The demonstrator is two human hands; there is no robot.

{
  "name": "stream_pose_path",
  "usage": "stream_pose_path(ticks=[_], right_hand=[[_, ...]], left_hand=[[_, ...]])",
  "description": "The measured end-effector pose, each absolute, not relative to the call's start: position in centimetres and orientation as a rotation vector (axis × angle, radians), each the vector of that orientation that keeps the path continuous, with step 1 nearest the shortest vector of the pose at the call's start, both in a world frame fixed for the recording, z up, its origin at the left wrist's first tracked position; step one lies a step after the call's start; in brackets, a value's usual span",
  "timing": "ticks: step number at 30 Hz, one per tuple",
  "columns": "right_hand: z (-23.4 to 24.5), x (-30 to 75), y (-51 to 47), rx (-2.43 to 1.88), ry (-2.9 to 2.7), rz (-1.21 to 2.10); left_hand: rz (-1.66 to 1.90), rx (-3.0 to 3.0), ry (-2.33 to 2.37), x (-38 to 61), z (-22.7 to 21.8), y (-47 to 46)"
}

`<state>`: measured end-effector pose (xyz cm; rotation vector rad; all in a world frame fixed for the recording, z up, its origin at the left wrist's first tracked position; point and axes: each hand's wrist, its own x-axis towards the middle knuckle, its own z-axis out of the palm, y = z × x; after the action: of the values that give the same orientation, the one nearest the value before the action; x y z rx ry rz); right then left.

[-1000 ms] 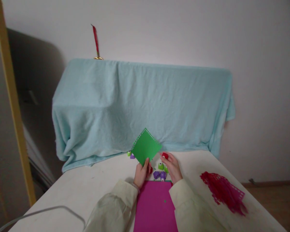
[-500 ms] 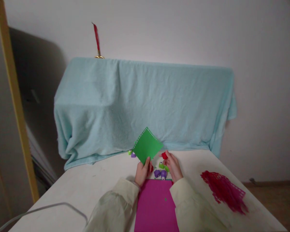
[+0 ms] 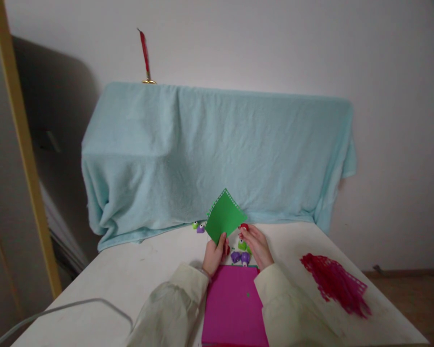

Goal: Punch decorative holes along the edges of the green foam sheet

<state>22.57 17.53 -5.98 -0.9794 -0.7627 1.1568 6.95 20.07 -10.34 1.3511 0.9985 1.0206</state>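
Note:
My left hand (image 3: 214,254) is closed on the lower corner of a green sheet of paper (image 3: 225,217), thumb in front. The sheet is tilted up, with rows of small holes along its two upper edges. My right hand (image 3: 259,246) has its fingers closed round a small red paper punch (image 3: 243,226), close to the sheet's right corner; whether the two touch I cannot tell. Below, between my hands, lie purple punches (image 3: 245,259) and a lime green punch (image 3: 242,245). Something red (image 3: 226,250) shows beside my left fingers, partly hidden.
A magenta stack of paper (image 3: 235,306) lies between my forearms on the white table (image 3: 159,255). Red and magenta perforated strips (image 3: 336,284) are heaped at the right. Two more punches (image 3: 200,228) sit near the blue cloth (image 3: 217,144). A grey cable (image 3: 75,303) runs at left.
My right hand has brought the red punch up and slightly left, nearer the green sheet's right corner. The sheet has shifted a little to the right. The view has tilted slightly.

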Motion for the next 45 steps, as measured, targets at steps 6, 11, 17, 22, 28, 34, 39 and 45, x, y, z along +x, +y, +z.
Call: stream_pose_path(ticks=[6,11,17,22,28,34,39,45], right_hand=[[-5.9,22.5,17.4,-0.989,-0.795,1.172],[-6.2,22.7,17.6,-0.994,-0.805,1.193],[-6.3,22.7,17.4,-1.025,-0.848,1.174],[-6.4,22.7,17.4,-1.044,-0.868,1.181],[-6.5,22.7,17.5,-1.023,-0.882,1.206],[-6.5,22.7,17.4,-1.024,-0.886,1.213],[-6.8,22.8,17.4,-1.016,-0.907,1.201],[-7.0,22.8,17.4,-1.012,-0.922,1.207]], left_hand=[[1.056,1.403,1.005,7.0,-10.4,20.1],[1.066,1.376,1.009,7.1,-10.0,20.0],[1.086,1.307,1.02,7.2,-9.6,19.9],[1.095,1.315,0.996,7.2,-9.8,20.0],[1.137,1.362,0.962,7.1,-10.4,20.2],[1.145,1.361,0.945,7.0,-10.1,20.1],[1.149,1.346,0.936,7.1,-9.9,20.0],[1.167,1.347,0.904,7.1,-10.2,20.1]])
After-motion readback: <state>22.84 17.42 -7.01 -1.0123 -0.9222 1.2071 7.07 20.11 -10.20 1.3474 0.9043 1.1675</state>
